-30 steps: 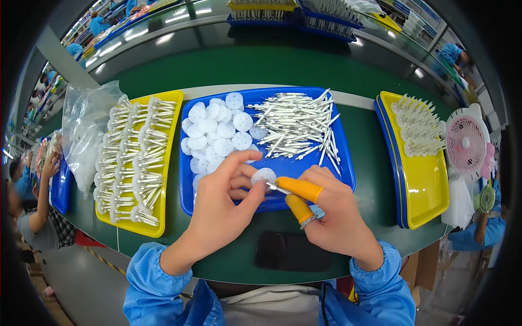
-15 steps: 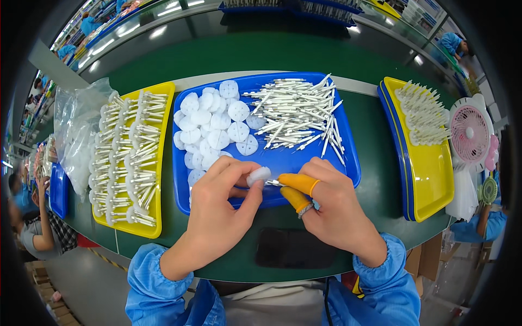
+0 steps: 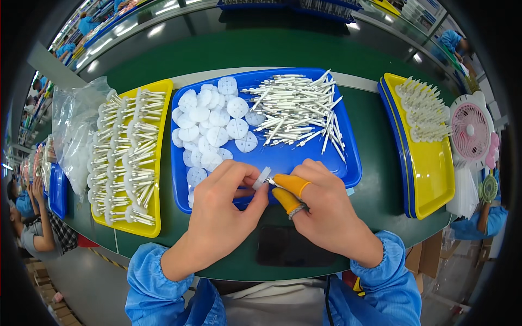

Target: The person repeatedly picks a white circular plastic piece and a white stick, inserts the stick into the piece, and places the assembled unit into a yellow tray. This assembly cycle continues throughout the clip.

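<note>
Two hands (image 3: 220, 212) (image 3: 333, 211) closed: left pinching one white disc (image 3: 262, 178), right gripping rods (image 3: 272, 182), count unclear.

Here's the green surface (image 3: 375, 163), glossy and broad, and right in the middle sits a wide blue tray (image 3: 280, 157)! Over to its left, a long yellow tray (image 3: 157, 187), with a crumpled clear bag (image 3: 73, 130) just beside it. Swing right, and there's a stack of trays (image 3: 429, 185) (yellow on top, blue beneath), a pink-and-white fan (image 3: 471, 130) beyond. Down near, between blue tray and near edge, lies a dark, flat slab (image 3: 296, 247).
</note>
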The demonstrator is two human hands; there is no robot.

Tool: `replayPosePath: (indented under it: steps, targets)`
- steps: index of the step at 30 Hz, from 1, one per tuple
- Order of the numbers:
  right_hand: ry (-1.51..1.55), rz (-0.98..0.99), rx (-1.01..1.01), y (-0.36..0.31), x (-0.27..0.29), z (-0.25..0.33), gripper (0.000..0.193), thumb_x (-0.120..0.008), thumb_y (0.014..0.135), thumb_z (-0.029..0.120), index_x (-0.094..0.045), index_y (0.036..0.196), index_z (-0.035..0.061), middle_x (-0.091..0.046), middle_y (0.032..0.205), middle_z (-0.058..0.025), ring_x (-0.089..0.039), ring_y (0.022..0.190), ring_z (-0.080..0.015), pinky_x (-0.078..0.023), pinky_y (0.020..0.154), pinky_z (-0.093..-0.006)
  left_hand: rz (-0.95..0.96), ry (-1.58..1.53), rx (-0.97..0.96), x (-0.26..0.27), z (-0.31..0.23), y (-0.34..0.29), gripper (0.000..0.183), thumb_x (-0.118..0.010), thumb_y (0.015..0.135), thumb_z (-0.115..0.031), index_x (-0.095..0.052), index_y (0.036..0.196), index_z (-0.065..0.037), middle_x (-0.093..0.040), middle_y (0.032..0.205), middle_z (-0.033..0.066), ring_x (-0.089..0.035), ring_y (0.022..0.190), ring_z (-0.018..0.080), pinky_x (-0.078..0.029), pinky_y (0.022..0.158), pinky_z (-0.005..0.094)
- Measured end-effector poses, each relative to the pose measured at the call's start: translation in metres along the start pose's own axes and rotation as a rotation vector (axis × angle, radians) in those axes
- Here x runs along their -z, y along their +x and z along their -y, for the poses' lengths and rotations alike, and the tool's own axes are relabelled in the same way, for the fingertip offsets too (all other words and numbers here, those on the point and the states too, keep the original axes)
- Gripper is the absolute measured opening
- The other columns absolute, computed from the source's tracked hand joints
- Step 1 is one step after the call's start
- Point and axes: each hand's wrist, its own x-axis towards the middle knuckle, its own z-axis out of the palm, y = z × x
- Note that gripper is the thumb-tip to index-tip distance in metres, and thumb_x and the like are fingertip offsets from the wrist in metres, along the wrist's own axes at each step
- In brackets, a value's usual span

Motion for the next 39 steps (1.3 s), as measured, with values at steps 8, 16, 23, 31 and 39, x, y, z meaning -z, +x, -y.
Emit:
replayPosePath:
  steps: [8,16,23,31,39]
  targets:
    - [0.055,-0.156,0.025,-0.004,-0.013,0.006,0.023,-0.071,0.064,-0.010,-0.069,0.087,-0.0075,-0.060,0.089,-0.0161,-0.059,0.081,-0.0385,-0.048,0.068,-0.0490,-0.061,0.094,-0.134,-0.002,0.003,-0.006,0.019,-0.080,0.088,0.003,-0.071,0.105,0.001,-0.067,0.094,0.0145,-0.076,0.077,0.0305,-0.062,0.066,0.0386]
    - [0.102,-0.101,-0.119,0.003,-0.019,0.007,0.017,-0.069,0.071,-0.011,-0.070,0.087,-0.0071,-0.061,0.087,-0.0169,-0.060,0.081,-0.0393,-0.049,0.070,-0.0501,0.003,0.111,-0.045,-0.005,0.007,-0.010,0.019,-0.079,0.092,0.001,-0.070,0.108,0.002,-0.065,0.096,0.0151,-0.075,0.077,0.0322,-0.059,0.065,0.0409]
    - [-0.554,-0.192,-0.112,0.016,0.015,-0.043,0.021,-0.072,0.077,-0.010,-0.078,0.097,-0.0060,-0.065,0.099,-0.0155,-0.061,0.097,-0.0360,-0.051,0.086,-0.0478,-0.037,0.068,-0.007,0.006,0.005,0.001,0.014,-0.075,0.097,0.009,-0.072,0.109,0.004,-0.069,0.110,0.0112,-0.079,0.095,0.0233,-0.070,0.080,0.0354]
    - [-0.284,-0.058,-0.022,0.017,0.012,-0.027,0.024,-0.072,0.079,-0.011,-0.077,0.101,-0.0054,-0.067,0.104,-0.0161,-0.061,0.101,-0.0369,-0.050,0.087,-0.0470,0.003,-0.069,0.054,0.012,0.004,0.004,0.014,-0.076,0.098,0.004,-0.074,0.111,0.004,-0.071,0.105,0.0117,-0.077,0.091,0.0218,-0.068,0.077,0.0341]
    - [0.115,0.114,-0.035,0.007,0.020,0.007,0.047,-0.069,0.078,-0.011,-0.076,0.124,-0.0013,-0.061,0.099,-0.0150,-0.059,0.098,-0.0356,-0.048,0.087,-0.0443,0.013,-0.077,0.011,0.008,0.001,0.002,0.015,-0.075,0.097,0.006,-0.074,0.110,0.001,-0.069,0.106,0.0080,-0.071,0.095,0.0143,-0.067,0.078,0.0295]
